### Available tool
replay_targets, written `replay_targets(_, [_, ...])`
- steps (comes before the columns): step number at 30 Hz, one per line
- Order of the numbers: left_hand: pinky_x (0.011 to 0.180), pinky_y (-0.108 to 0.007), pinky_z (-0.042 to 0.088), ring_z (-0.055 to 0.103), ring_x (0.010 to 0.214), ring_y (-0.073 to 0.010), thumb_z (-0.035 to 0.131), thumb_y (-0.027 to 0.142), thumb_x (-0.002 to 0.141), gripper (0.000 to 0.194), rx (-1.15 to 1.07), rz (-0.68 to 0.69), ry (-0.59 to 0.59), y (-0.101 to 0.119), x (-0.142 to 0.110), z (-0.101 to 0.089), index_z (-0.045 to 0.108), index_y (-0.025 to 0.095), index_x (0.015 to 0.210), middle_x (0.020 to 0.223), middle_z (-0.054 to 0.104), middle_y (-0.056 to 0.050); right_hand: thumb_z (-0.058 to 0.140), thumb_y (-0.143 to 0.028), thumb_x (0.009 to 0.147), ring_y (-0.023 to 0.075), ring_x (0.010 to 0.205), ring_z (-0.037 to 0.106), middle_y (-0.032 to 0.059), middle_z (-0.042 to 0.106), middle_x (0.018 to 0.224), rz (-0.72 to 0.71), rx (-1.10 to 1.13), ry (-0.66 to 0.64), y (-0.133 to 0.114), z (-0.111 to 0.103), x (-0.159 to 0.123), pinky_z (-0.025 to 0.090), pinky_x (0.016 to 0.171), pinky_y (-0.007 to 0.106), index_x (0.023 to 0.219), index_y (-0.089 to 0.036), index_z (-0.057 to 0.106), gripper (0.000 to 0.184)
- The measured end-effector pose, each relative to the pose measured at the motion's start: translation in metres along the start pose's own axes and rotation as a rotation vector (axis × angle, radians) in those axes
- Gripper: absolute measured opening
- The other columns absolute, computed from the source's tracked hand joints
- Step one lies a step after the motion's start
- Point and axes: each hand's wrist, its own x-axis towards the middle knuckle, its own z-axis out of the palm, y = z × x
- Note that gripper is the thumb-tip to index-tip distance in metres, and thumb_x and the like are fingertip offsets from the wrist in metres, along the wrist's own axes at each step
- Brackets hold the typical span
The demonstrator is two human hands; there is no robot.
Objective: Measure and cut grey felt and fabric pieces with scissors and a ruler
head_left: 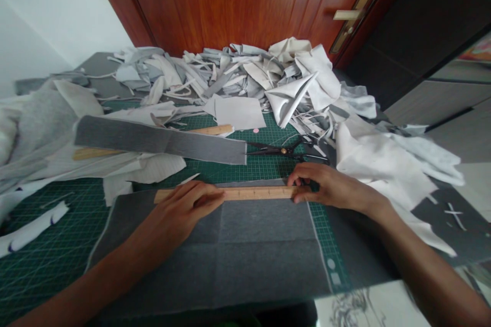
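Wooden ruler [257, 193], lying crosswise near the far edge of the grey cloth [264, 245]. From my remote seat I see the left hand [187, 203] resting on it, fingers drawn together — whether they grip or only press, I cannot tell — and the right hand [326, 184] pinching its right end. I judge the step in hand to be lining up or measuring; the next move calls for a steady ruler and flat cloth. Beneath lies the green cutting mat [215, 170]; beyond, black scissors [284, 151] by the end of a grey strip [199, 147]. Outermost, pale fabric scraps [241, 74] heap the surface [360, 245] before the door [215, 5].
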Motion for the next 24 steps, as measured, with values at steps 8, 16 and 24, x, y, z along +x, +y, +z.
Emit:
replay_targets(8, [0.115, -0.033, 0.052, 0.059, 0.138, -0.0166, 0.033, -0.004, 0.093, 0.073, 0.088, 0.086, -0.052, -0.004, -0.023, 0.004, 0.046, 0.025, 0.158, 0.157, 0.057, -0.001, 0.075, -0.042, 0.095, 0.0164, 0.085, 0.063, 0.0024, 0.067, 0.093, -0.014, 0.011, -0.005, 0.002, 0.000, 0.000, 0.047, 0.076, 0.030, 0.106, -0.021, 0.070, 0.024])
replay_targets(16, [0.116, -0.033, 0.052, 0.060, 0.137, -0.0178, 0.037, 0.002, 0.098, 0.057, 0.137, 0.088, 0.002, 0.003, -0.016, 0.009, 0.063, 0.023, 0.145, 0.149, 0.064, -0.001, 0.074, -0.046, 0.095, 0.0161, 0.082, 0.062, 0.0025, 0.068, 0.091, -0.034, -0.025, -0.006, 0.003, 0.000, 0.003, 0.046, 0.073, 0.030, 0.106, -0.021, 0.071, 0.028])
replay_targets(24, [0.120, -0.036, 0.048, 0.061, 0.134, -0.0219, 0.046, 0.006, 0.093, 0.049, 0.161, 0.095, 0.106, 0.016, -0.014, 0.015, 0.069, 0.013, 0.136, 0.141, 0.069, -0.010, 0.055, -0.035, 0.106, 0.0237, 0.100, 0.063, 0.0088, 0.070, 0.102, -0.218, -0.218, 0.230, -0.040, 0.000, 0.043, 0.048, 0.092, 0.040, 0.106, -0.020, 0.069, 0.020])
